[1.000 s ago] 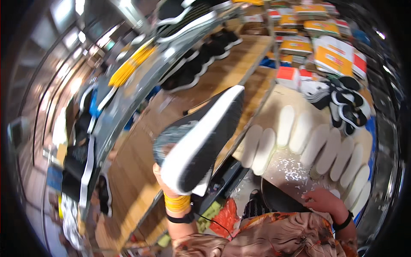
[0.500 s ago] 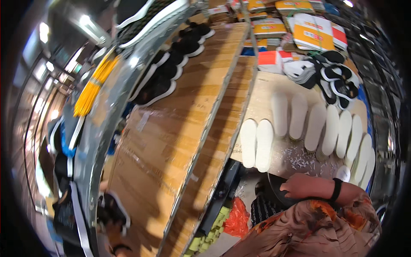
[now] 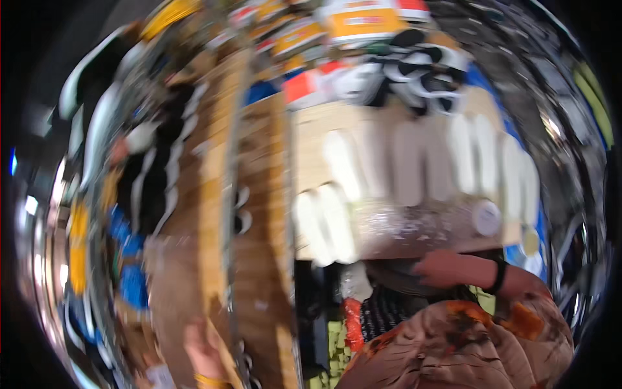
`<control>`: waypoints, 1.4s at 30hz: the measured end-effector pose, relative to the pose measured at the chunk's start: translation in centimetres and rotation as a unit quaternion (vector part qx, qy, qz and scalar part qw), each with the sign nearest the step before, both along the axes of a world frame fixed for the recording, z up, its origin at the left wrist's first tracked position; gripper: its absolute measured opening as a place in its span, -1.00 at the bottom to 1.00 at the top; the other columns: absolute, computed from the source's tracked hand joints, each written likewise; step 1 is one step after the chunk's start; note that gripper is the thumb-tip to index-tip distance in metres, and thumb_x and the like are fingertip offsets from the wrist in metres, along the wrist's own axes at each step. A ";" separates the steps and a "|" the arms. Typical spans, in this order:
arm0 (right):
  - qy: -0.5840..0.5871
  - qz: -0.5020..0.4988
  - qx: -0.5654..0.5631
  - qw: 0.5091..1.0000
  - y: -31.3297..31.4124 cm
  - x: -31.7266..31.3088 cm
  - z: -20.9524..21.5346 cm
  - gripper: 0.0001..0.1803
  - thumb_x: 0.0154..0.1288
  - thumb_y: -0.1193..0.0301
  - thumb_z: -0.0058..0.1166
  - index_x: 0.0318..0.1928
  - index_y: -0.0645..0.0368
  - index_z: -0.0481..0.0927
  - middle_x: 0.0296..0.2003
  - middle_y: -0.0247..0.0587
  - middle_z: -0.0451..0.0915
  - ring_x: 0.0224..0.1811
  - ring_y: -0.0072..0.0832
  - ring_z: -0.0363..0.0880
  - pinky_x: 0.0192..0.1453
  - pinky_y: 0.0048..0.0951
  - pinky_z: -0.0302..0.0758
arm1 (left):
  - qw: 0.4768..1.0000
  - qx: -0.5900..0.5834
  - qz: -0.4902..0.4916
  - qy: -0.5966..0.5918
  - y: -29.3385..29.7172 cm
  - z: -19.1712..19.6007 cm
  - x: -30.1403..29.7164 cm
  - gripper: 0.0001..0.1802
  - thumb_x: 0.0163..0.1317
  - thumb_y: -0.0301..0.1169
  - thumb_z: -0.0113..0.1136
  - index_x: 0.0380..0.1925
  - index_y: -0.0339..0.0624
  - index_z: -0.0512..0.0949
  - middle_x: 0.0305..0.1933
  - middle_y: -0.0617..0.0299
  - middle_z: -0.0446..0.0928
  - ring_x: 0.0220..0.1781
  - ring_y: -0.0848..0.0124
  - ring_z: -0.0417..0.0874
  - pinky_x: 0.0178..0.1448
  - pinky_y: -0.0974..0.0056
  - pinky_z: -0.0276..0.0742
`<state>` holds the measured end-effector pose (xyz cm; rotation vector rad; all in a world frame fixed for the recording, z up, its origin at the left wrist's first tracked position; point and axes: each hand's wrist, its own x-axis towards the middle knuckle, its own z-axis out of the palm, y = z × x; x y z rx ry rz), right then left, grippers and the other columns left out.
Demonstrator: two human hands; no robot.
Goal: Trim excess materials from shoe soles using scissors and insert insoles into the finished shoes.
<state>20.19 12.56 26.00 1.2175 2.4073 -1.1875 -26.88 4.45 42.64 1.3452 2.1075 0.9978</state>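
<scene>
My right hand (image 3: 439, 269), with a black band at its wrist, is closed against a dark rounded surface (image 3: 405, 279) just below the table's front edge. Whatever its fingers hold is hidden. At the lower left, a blurred hand (image 3: 202, 350) with a yellow wristband reaches over brown cardboard-covered boards (image 3: 181, 279). It may be my left hand, but its arm is cut off. Its fingers are too smeared to read. Ahead of my right hand, several white insoles (image 3: 327, 223) lie in pairs on the tabletop (image 3: 311, 139), beside grey-brown ones (image 3: 408, 162).
Black shoes (image 3: 447, 71) and orange-and-white boxes (image 3: 363, 24) are piled at the table's far end. White scraps and a white round thing (image 3: 486, 217) lie near its front. More black shoes (image 3: 155, 181) line the boards, where another person's hand (image 3: 118, 150) shows. A red bag (image 3: 353, 324) is below.
The view has swung, shifting the table and insoles leftward. The dark shoe at the lower left has gone from view, and a yellow-banded hand now shows there. My right hand has barely moved.
</scene>
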 end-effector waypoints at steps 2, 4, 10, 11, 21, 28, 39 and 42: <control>0.013 -0.052 -0.019 0.998 -1.2 1.7 -1.6 -0.70 0.06 0.24 0.02 -0.24 0.16 0.56 -0.37 0.05 0.59 -0.26 0.01 0.57 -0.16 -0.03 0.49 | 0.946 -0.033 -0.322 0.027 3.8 -6.2 10.6 -0.69 0.13 -0.56 0.08 -0.08 -0.35 0.46 -0.05 0.06 0.50 0.00 0.32 0.51 0.11 0.28 0.42; 0.050 -0.084 0.004 0.995 -2.8 4.4 -3.5 -0.71 0.04 0.25 0.03 -0.28 0.19 0.54 -0.38 0.06 0.59 -0.24 0.03 0.56 -0.16 -0.02 0.48 | 0.826 -0.046 -0.559 0.059 5.8 -12.3 19.9 -0.68 0.22 -0.42 0.12 -0.02 -0.21 0.49 -0.06 0.03 0.55 -0.26 0.22 0.62 -0.19 0.24 0.51; 0.049 -0.448 -0.045 0.892 -14.2 23.2 -9.4 -0.64 0.16 0.30 0.03 -0.04 0.17 0.50 -0.31 -0.03 0.61 -0.24 -0.17 0.58 -0.13 -0.21 0.48 | 0.651 -0.102 -0.748 0.077 4.7 -32.7 32.4 -0.51 0.15 -0.28 0.17 0.03 -0.34 0.41 -0.04 -0.16 0.48 0.01 -0.10 0.46 0.11 0.04 0.39; -0.038 -0.559 -0.014 0.828 -17.3 26.8 -10.0 -0.67 0.07 0.29 0.08 -0.13 0.12 0.60 -0.35 0.04 0.62 -0.28 -0.10 0.60 -0.18 -0.14 0.49 | 0.660 -0.083 -0.740 0.097 3.8 -35.2 32.8 -0.47 0.15 -0.23 0.18 0.03 -0.36 0.40 -0.04 -0.19 0.48 0.04 -0.13 0.44 0.14 0.02 0.37; -0.138 -0.826 0.113 0.535 -40.2 49.3 -13.3 -0.01 -0.03 0.30 0.22 0.37 -0.05 -0.09 -0.13 0.22 0.52 -0.06 -0.01 0.53 0.01 -0.17 0.47 | 0.790 -0.077 -0.595 0.129 -4.5 -39.8 33.2 -0.59 0.29 -0.22 0.00 -0.02 -0.33 0.46 -0.03 -0.13 0.50 0.02 -0.02 0.51 0.10 0.09 0.41; -0.269 -0.669 0.442 0.534 -36.5 51.3 -14.4 -0.68 0.11 0.22 0.12 -0.27 0.24 0.60 -0.52 -0.06 0.58 -0.62 -0.31 0.56 -0.53 -0.29 0.46 | 0.865 -0.051 -0.498 0.012 -10.2 -37.0 30.1 -0.69 0.18 -0.40 0.16 -0.09 -0.30 0.50 -0.20 0.05 0.59 -0.17 0.30 0.62 -0.06 0.29 0.50; -0.126 -0.271 0.588 0.751 -29.8 16.6 -10.5 -0.90 0.00 0.32 0.13 -0.53 0.01 0.52 -0.60 -0.32 0.41 -0.59 -0.39 0.46 -0.62 -0.33 0.32 | 0.809 -0.136 -0.499 -0.281 -9.1 -33.1 37.7 -0.38 0.32 -0.22 0.05 0.28 -0.23 0.12 0.12 0.26 0.30 0.03 0.46 0.39 0.09 0.38 0.36; -0.069 -0.110 0.486 0.864 -26.6 6.1 -13.5 -0.88 0.07 0.31 0.03 -0.56 -0.02 0.48 -0.54 -0.40 0.42 -0.48 -0.49 0.51 -0.65 -0.42 0.43 | 0.918 0.157 -0.332 -0.152 -7.7 -35.4 37.8 -0.31 0.23 -0.13 0.09 0.24 -0.32 0.16 0.20 -0.12 0.26 0.17 0.13 0.32 0.30 0.19 0.16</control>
